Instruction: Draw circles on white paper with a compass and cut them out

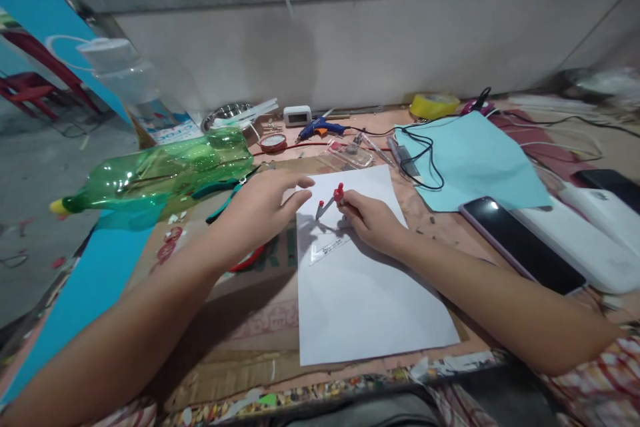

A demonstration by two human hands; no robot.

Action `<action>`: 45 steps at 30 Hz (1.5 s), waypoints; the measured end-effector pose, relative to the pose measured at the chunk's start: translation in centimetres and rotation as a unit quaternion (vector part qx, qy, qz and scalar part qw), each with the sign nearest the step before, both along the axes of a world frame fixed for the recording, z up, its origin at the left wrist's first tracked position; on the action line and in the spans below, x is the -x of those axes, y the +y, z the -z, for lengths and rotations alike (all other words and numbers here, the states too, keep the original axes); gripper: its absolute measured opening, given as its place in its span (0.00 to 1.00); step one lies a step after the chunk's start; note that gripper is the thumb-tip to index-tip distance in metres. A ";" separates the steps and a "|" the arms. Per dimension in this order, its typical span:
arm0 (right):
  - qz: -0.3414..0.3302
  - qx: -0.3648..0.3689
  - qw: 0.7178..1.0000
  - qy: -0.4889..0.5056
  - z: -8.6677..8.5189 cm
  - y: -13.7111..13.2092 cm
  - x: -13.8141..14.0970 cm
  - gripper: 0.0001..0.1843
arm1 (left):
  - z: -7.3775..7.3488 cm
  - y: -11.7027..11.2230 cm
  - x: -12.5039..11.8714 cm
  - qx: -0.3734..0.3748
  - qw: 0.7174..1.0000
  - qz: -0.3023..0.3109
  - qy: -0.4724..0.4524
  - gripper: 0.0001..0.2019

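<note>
A drawing compass point(328, 203) with red tips and grey legs is pinched in my right hand point(367, 219) above a white sheet of paper point(375, 307). Under it on the sheet lies a clear set square point(327, 250) with small printing, partly covered by my right hand. My left hand point(273, 203) hovers by the paper's upper left edge, thumb and fingers apart, with nothing between them. Teal-handled pliers point(225, 203) lie behind that hand. Something red and curved point(249, 259) shows from beneath the left wrist.
A green plastic bottle point(165, 163) lies at the left before a clear upright bottle point(155, 100). Behind the paper are a blue glue gun point(323, 128) and yellow tape point(434, 107). At right are light-blue paper point(480, 160) with a black cable and a phone point(520, 240).
</note>
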State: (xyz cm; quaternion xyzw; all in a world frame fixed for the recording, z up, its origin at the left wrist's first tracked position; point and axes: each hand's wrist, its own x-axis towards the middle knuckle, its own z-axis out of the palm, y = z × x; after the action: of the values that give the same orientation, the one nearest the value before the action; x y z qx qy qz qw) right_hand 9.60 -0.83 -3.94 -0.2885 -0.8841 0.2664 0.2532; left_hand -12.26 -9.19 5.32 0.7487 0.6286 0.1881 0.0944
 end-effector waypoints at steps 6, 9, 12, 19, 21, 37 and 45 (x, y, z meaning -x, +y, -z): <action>-0.004 -0.006 1.000 0.007 0.1 0.1 0.0 0.09 | -0.2 2.3 -2.9 -0.047 0.988 0.053 -0.140 0.11; -0.005 0.001 1.000 0.013 0.5 0.1 0.1 0.10 | 0.2 2.8 -3.6 -0.024 0.986 0.042 -0.160 0.07; -0.002 0.008 1.000 0.013 0.7 0.3 0.1 0.11 | 0.4 2.6 -3.7 0.005 0.980 0.026 -0.197 0.06; 0.035 -0.070 0.991 0.105 -3.1 1.3 -1.9 0.15 | 1.1 2.4 -3.5 -0.011 0.976 0.002 -0.217 0.07; 0.025 -0.122 0.983 0.136 -5.0 1.5 -2.2 0.12 | 1.5 2.5 -3.5 -0.034 0.976 0.018 -0.214 0.17; -0.124 -0.241 0.959 -0.082 -10.4 1.9 0.4 0.12 | 1.5 2.7 -3.1 -0.105 0.985 0.061 -0.122 0.40; -0.065 -0.164 0.975 -0.137 -10.9 2.1 1.0 0.12 | -4.5 -2.5 -1.7 -0.116 0.991 -0.070 0.010 0.12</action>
State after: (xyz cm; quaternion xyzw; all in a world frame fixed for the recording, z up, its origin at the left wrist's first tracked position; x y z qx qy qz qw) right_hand 8.55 1.31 6.93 -0.2182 -0.9589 0.0919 0.1560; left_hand -10.58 -11.65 9.86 0.7105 0.6545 0.2583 -0.0127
